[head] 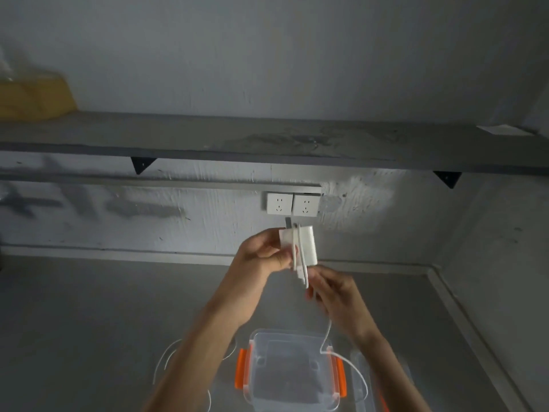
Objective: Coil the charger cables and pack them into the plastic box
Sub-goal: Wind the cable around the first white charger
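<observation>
- Head view: your left hand (264, 254) grips the white charger (309, 242), raised in front of the wall sockets (292, 204).
- Your right hand (334, 292) pinches its cable (327, 333), which wraps over the charger and trails down onto the clear plastic box (289, 334) on the surface (89, 322).
- A second cable (162, 358) lies left of the box.
</observation>
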The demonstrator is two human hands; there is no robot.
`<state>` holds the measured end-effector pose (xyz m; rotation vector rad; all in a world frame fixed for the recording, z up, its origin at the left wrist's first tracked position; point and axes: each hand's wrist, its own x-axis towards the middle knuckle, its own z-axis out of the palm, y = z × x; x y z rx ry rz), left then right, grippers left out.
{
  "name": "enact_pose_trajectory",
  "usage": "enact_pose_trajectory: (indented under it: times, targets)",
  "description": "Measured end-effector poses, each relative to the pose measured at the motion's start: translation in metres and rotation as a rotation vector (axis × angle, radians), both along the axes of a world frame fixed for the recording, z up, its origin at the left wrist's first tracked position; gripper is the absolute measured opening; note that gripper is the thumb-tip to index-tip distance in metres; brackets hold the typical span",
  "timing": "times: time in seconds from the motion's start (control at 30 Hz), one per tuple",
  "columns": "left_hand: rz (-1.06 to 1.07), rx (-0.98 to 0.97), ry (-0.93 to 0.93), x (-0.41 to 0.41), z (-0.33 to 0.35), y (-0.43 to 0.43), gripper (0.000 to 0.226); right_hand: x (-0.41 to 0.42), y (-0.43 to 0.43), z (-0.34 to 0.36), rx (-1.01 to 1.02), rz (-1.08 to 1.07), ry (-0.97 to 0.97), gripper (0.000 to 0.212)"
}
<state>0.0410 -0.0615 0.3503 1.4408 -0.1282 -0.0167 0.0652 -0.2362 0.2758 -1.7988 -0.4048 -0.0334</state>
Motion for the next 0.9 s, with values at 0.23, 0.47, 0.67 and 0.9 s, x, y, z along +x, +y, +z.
enact_pose_trajectory:
  times: [0.23, 0.47, 0.67, 0.9]
  targets:
    - [0.255, -0.219, 0.183, 0.035, -0.023, -0.007, 0.018, -0.054, 0.007, -0.023, -0.175, 0.131, 0.046, 0.034]
    - [0.122, 0.129, 0.215, 0.033, -0.04, -0.005, 0.014, -0.06, -0.036, 0.037, -0.634, -0.257, -0.528, 0.037]
    - [-0.107, 0.367, 0.102, 0.005, -0.028, -0.03, 0.02, -0.033, -0.052, 0.088, -0.717, -0.364, -0.828, 0.017]
    - [-0.254, 0.29, -0.041, -0.02, 0.003, -0.017, 0.028, 0.009, -0.056, 0.09, -0.205, -0.059, -0.483, 0.011]
